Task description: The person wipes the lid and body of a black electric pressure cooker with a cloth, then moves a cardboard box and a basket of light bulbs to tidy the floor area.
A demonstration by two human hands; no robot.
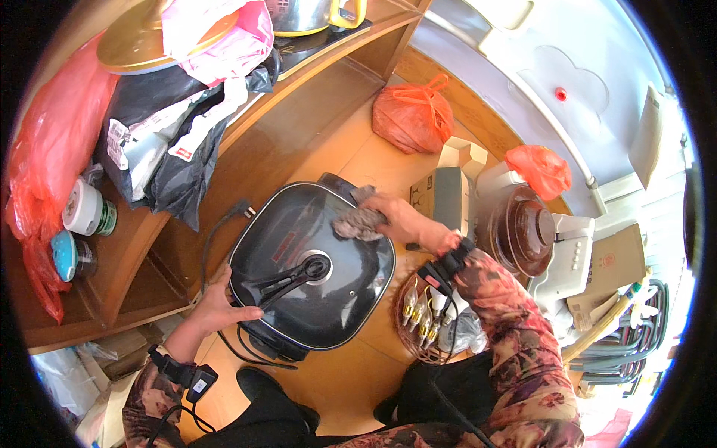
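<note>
An electric skillet with a black lid (336, 280) stands on the wood-coloured floor before me. Its lid carries a black handle (297, 280) on a round metal base. My right hand (400, 218) grips a crumpled grey cloth (358, 221) against the lid's upper right part. At the lid's lower left edge rests my left hand (224, 302), thumb spread over the rim and the other fingers partly hidden beside the pan. A black power cord (207, 252) with its plug (246, 210) lies along the skillet's left side.
Wooden shelving (291, 117) on the left bears bags, jars and a steel pot (302, 15). To the right are a basket (400, 319) of bulbs, an open cardboard box (440, 196) and a brown lidded pot (518, 229). A tied red bag (411, 117) sits farther back.
</note>
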